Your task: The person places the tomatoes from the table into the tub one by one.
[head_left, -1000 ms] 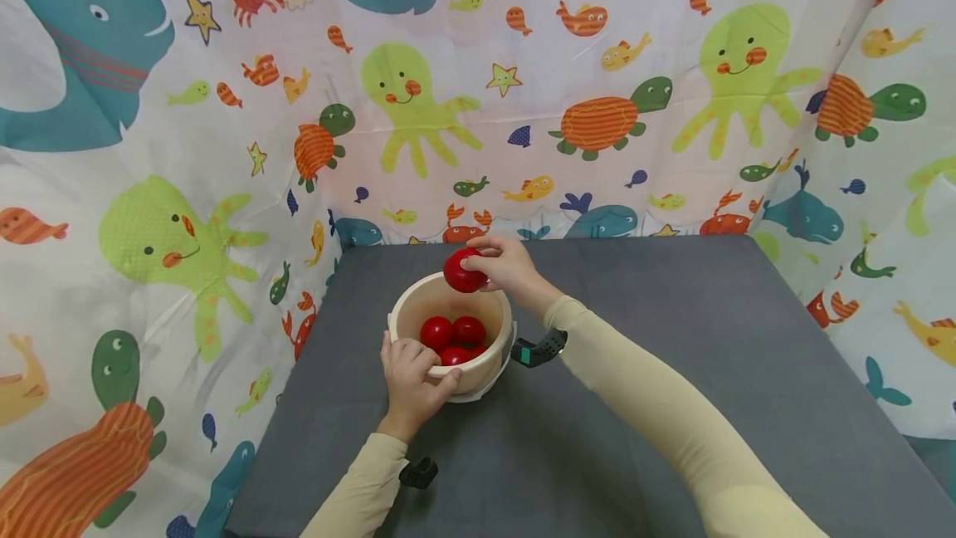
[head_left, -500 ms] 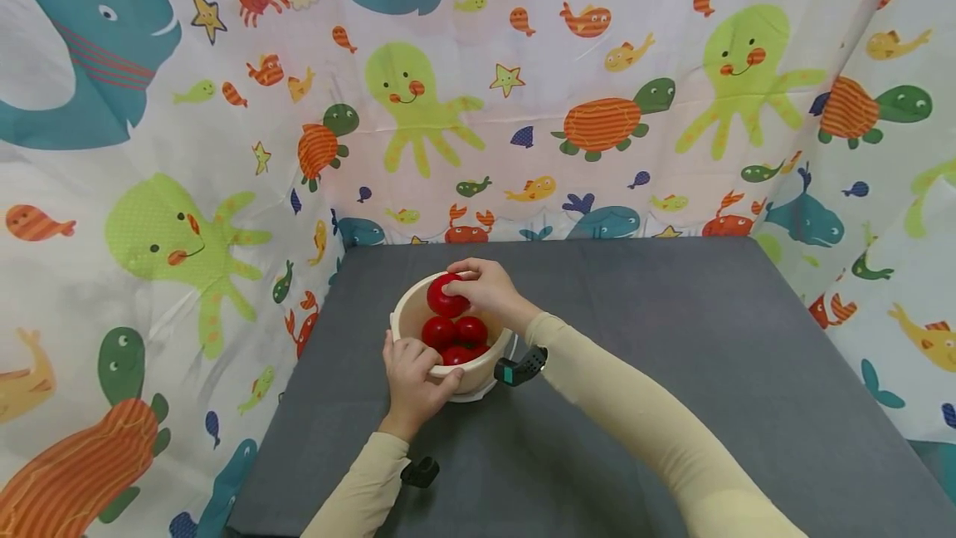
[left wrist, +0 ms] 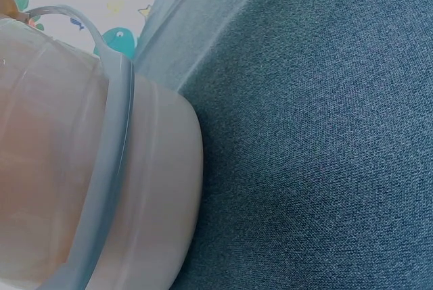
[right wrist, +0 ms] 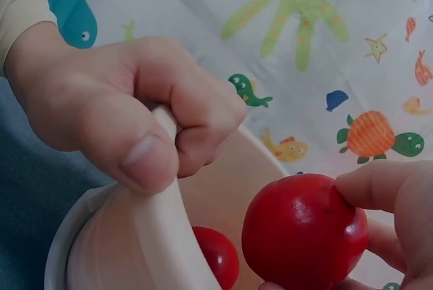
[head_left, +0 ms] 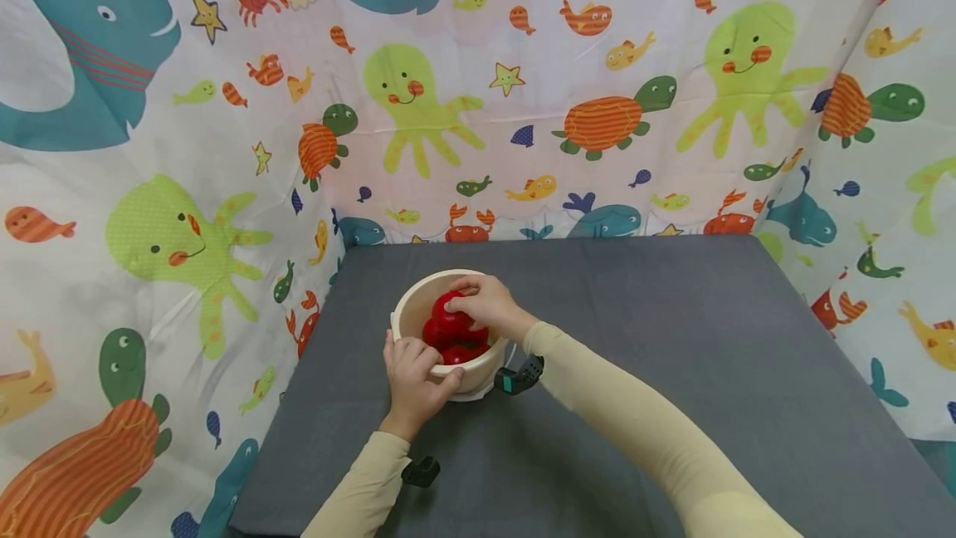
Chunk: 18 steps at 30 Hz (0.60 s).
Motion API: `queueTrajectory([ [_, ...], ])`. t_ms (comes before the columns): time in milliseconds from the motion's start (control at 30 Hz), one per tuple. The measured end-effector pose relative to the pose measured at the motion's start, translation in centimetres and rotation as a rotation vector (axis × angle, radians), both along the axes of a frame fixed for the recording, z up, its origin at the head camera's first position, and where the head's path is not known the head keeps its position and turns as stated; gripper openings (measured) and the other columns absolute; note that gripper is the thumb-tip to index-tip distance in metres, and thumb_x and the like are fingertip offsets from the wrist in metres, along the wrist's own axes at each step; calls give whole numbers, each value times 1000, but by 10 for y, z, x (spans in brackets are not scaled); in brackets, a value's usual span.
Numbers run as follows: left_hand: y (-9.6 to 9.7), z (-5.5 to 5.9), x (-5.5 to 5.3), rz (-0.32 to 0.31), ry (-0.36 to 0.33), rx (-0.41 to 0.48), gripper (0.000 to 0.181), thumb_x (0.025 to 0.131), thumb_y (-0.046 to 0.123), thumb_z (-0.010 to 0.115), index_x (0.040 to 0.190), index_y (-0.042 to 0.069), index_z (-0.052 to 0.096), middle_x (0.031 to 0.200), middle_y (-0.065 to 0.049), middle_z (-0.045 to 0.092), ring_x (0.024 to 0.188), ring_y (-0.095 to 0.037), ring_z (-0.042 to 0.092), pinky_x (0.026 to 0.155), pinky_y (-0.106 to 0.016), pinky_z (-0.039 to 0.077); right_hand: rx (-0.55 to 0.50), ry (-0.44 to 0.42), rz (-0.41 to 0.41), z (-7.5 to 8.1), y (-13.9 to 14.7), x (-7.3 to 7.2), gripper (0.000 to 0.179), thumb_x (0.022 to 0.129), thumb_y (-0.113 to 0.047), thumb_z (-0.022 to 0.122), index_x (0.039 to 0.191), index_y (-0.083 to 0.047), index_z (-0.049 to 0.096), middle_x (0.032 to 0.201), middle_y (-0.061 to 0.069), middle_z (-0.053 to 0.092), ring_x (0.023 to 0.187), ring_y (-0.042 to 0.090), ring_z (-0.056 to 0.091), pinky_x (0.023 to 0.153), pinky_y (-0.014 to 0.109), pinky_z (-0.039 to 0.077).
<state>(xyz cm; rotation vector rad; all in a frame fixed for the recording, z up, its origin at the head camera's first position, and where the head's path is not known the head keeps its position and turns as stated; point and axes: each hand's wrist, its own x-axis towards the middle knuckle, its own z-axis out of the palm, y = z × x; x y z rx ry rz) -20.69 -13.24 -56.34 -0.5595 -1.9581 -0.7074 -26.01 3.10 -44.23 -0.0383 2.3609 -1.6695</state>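
A cream bucket [head_left: 407,305] stands on the grey table with several red tomatoes [head_left: 457,354] inside. My left hand [head_left: 414,384] grips its near left rim, fingers over the edge and thumb outside, as the right wrist view also shows. Inside the mouth of the bucket, my right hand [head_left: 489,305] holds another tomato [right wrist: 304,232] between thumb and fingers, close over the others. In the right wrist view a tomato [right wrist: 220,259] in the bucket shows behind the rim. The left wrist view has only the bucket's side [left wrist: 162,188] and its pale handle [left wrist: 116,128] hanging down.
Grey cloth covers the table [head_left: 657,355], which stretches away to the right of the bucket. A curtain [head_left: 523,48] printed with sea animals hangs along the back and both sides. Dark straps with small devices [head_left: 519,374] sit on both wrists.
My right hand has lowered the tomato from above the far rim into the bucket, moving slightly left and toward me. The left hand has stayed on the rim.
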Motion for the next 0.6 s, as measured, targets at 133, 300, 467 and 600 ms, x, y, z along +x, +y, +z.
queueTrajectory([
  [133, 1, 0, 0, 1, 10, -6, 56, 97, 58, 49, 65, 13, 57, 69, -7, 56, 80, -29, 54, 100, -82, 32, 5, 1, 16, -3, 0, -1, 37, 90, -20, 73, 126, -13, 68, 125, 14, 67, 107, 28, 65, 83, 49, 63],
  [300, 0, -1, -1, -3, 13, -1, 52, 95, 55, 54, 65, 13, 57, 70, -6, 56, 80, -28, 53, 98, -83, 32, -16, -13, -11, -4, 2, -2, 37, 93, -20, 68, 130, -10, 66, 125, 13, 67, 110, 31, 65, 83, 48, 62],
  [467, 0, -1, -1, -10, 17, 1, 43, 89, 48, 62, 65, 13, 57, 71, -7, 56, 80, -29, 54, 99, -82, 31, -28, 0, -30, -4, 4, -2, 35, 95, -23, 68, 128, -11, 67, 124, 13, 71, 110, 31, 68, 78, 43, 64],
  [600, 1, -1, -1, -3, 20, -7, 51, 94, 54, 55, 64, 13, 57, 71, -7, 57, 80, -29, 54, 98, -81, 33, -39, 10, -33, -4, 6, -1, 33, 95, -22, 68, 126, -11, 67, 119, 12, 74, 106, 26, 70, 75, 40, 64],
])
